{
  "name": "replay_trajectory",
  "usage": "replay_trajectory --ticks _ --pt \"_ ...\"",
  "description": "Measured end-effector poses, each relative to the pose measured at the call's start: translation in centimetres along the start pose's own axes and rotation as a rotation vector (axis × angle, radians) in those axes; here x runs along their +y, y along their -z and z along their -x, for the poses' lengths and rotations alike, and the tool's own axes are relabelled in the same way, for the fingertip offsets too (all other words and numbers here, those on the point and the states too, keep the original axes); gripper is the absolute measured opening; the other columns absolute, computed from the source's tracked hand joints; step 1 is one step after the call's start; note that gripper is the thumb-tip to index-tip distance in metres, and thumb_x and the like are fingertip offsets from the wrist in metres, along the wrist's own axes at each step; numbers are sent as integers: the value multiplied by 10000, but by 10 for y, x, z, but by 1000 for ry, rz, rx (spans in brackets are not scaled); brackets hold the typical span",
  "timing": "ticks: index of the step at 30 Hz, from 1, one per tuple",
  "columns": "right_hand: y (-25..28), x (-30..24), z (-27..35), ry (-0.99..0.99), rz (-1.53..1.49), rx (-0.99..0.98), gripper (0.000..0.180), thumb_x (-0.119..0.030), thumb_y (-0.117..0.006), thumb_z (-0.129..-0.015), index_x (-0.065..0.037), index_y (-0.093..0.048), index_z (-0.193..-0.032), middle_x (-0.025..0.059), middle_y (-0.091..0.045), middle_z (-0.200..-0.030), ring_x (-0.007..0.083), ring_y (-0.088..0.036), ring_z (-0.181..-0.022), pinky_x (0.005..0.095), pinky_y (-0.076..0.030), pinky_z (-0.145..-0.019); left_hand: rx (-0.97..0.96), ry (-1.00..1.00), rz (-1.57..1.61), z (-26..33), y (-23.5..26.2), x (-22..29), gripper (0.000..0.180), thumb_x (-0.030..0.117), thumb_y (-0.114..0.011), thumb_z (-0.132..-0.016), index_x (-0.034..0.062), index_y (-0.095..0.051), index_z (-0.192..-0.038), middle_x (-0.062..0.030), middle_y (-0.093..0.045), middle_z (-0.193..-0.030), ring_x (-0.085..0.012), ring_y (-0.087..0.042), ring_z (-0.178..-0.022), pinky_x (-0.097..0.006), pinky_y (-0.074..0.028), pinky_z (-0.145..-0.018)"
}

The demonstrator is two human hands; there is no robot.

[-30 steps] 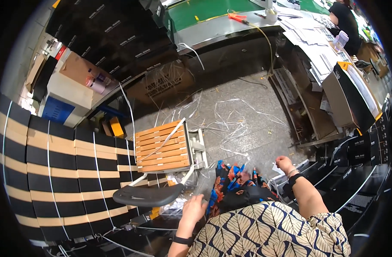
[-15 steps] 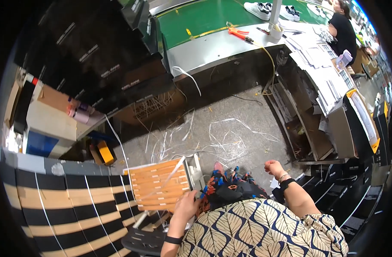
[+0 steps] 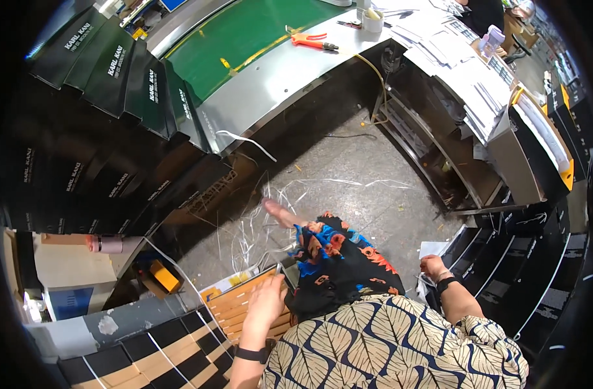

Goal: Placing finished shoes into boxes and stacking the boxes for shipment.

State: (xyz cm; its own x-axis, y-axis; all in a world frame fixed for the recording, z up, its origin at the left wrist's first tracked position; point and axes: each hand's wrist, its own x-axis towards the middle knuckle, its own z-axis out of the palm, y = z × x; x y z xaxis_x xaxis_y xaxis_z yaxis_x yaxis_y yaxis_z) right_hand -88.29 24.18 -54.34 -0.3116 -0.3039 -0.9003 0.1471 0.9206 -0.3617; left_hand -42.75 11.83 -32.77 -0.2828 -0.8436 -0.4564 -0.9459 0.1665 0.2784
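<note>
My left hand [image 3: 268,301] rests on the near right edge of an orange-brown slatted panel [image 3: 235,308], its fingers stretched out and lying over the edge. The panel appears to sit on a light frame, mostly hidden by my arm and skirt. Out to my right side, my right hand [image 3: 432,266] hangs with its fingers curled in, and I see nothing in it. A sheet of white paper [image 3: 437,249] lies just beyond that hand, beside stacked black boxes [image 3: 526,279]. My patterned skirt [image 3: 342,259] and one foot [image 3: 278,212] show between the hands.
Black boxes [image 3: 115,152] are piled high at the left. Loose white strapping [image 3: 244,240] litters the floor. An orange-handled tool [image 3: 312,41] lies on the metal edge of a green conveyor [image 3: 212,55]. A paper-covered table [image 3: 452,61] with shelves stands at the right; strapped boxes [image 3: 160,350] fill the lower left.
My view has turned and moved, so the conveyor and tool sit farther left. My foot has stepped forward and left. The left hand stays on the panel; the right hand has lowered beside the paper.
</note>
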Motion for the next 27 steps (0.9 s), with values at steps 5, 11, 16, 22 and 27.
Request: replay_trajectory --ticks 5,11,16,22,27 --pt "-1 -16 -57 205 379 14 114 -127 -533 -738 -50 -613 -768 46 -589 -644 162 -553 -561 299 -431 -504 104 -18 183 -8 10 13 350 209 -608 -792 73 -536 -1106 -162 -588 -1000 -347 -554 -957 -436 -435 -813" --pt "-70 -177 6 352 77 -129 83 -120 -551 -785 -58 -601 -805 14 -588 -715 117 -540 -646 250 -437 -594 -142 280 290 4 -21 7 360 232 -605 -773 70 -552 -1090 -186 -594 -992 -365 -552 -961 -426 -444 -816" --pt "-69 -218 5 520 185 -304 73 -73 -544 -820 -38 -592 -863 -16 -566 -767 85 -513 -716 228 -438 -679 -242 225 215 -56 -36 28 351 235 -602 -774 69 -552 -1079 -174 -581 -1018 -354 -548 -973 -438 -443 -814" --pt "39 -227 -53 304 350 -35 221 -100 -578 -746 13 -619 -931 57 -616 -735 140 -573 -648 276 -474 -617 141 -26 291 -163 -2 87 324 219 -575 -808 58 -529 -1084 -169 -583 -993 -361 -555 -921 -433 -449 -779" --pt "100 -285 -70 130 194 19 114 -18 -536 -719 -78 -586 -802 -9 -511 -624 102 -466 -513 239 -304 -415 201 -29 557 -192 0 130 290 212 -585 -811 46 -540 -1044 -172 -588 -975 -356 -562 -896 -426 -451 -768"
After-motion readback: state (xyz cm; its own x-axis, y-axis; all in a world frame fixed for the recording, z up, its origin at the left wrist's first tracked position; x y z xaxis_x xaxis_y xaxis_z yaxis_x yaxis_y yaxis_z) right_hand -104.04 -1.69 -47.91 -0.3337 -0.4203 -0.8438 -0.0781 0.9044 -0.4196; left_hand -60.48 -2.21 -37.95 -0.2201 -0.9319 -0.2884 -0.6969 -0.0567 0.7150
